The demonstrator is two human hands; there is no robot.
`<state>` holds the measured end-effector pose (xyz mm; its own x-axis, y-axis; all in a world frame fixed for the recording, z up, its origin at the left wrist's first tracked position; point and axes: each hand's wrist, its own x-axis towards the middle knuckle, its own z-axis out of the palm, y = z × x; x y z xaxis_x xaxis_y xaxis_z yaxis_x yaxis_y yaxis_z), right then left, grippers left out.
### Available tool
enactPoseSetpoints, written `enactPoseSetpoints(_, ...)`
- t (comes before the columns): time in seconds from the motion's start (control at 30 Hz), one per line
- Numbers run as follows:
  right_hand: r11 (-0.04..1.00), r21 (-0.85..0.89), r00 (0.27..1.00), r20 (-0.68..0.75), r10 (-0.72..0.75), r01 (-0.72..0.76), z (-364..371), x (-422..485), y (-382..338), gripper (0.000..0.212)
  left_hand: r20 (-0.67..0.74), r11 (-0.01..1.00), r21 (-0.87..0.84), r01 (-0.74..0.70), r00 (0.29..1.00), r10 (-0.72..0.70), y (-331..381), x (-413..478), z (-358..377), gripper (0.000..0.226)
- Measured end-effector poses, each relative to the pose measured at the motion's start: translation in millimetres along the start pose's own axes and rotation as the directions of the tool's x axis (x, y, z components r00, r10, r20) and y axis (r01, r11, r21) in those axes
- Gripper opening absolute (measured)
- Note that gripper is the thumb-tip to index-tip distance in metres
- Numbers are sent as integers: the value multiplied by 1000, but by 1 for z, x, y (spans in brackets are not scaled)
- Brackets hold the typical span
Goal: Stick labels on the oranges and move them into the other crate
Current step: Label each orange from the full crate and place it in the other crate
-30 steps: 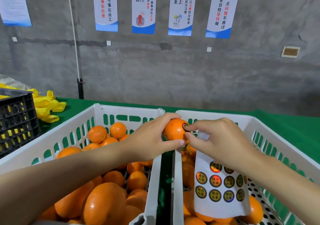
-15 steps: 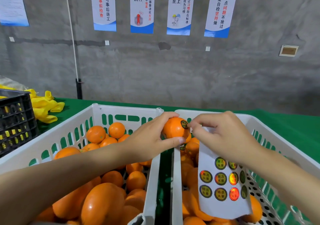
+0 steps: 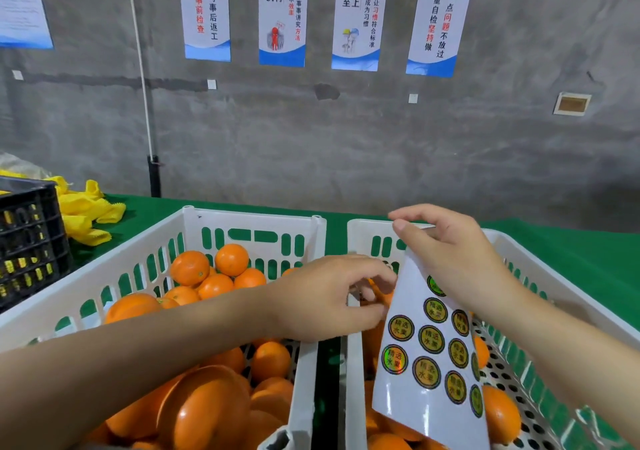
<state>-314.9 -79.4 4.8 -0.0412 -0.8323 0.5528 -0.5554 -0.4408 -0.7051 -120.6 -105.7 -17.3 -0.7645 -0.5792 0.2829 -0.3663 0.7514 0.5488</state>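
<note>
- Oranges (image 3: 214, 411) fill the left crate (image 3: 301, 397), heaped under the left forearm and on to the left of the left hand (image 3: 325, 300). A few more lie in the right crate (image 3: 356, 380), below and behind what the right hand (image 3: 460, 262) holds.
- A white label sheet (image 3: 408, 390) hangs down from under the right palm into the right crate. It carries rows of round shiny labels (image 3: 431, 339) and its lower edge is the part nearest the camera.
- The left hand reaches across the gap between the two crates. Its fingers are loosely spread and curved over the right crate's inner wall, closed around nothing that shows.
- One orange (image 3: 384, 295) shows in glimpses just past the left fingertips, beside the sheet's left edge. Whether the fingers touch it cannot be told.
- The right hand sits above and to the right of the left hand, gripping the top of the sheet. Its thumb points left, and the fingers that clamp the sheet are hidden under the palm.
- A green tablecloth (image 3: 588, 259) spreads beyond and to the right of the right hand.
- Well to the left of the left hand stands a black crate (image 3: 31, 242), with yellow foam nets (image 3: 86, 207) piled just behind it.
- Far beyond both hands rises a grey concrete wall (image 3: 346, 145) hung with blue-and-white posters (image 3: 282, 17), and a thin white cord (image 3: 142, 69) runs down it.
</note>
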Motion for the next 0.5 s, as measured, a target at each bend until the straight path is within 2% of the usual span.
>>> enactPoseSetpoints(0.07,1000,12,999,-36,26,-26,0,2,4,13,-12,963,-250,105,994,-111,7,2,3,26)
enactPoseSetpoints(0.13,998,50,997,-73,35,-31,-1,4,5,13,16,897,-404,181,981,-191,13,4,1,31)
enactPoseSetpoints(0.2,997,73,993,-109,37,-29,-3,4,6,14,66,867,-464,183,983,-172,15,4,-2,43)
enactPoseSetpoints(0.3,999,39,986,-165,31,-25,-6,6,10,13,244,785,-581,214,966,-83,16,3,0,22)
enactPoseSetpoints(0.33,999,29,983,-181,30,-25,-8,7,11,13,279,779,-587,219,959,-59,15,3,1,21)
enactPoseSetpoints(0.43,999,-46,974,-226,8,-18,-11,9,12,15,211,802,-564,198,973,-92,10,5,5,22)
enactPoseSetpoints(0.5,984,-176,970,-240,-30,-13,-11,9,15,10,122,799,-569,193,981,-151,6,5,5,25)
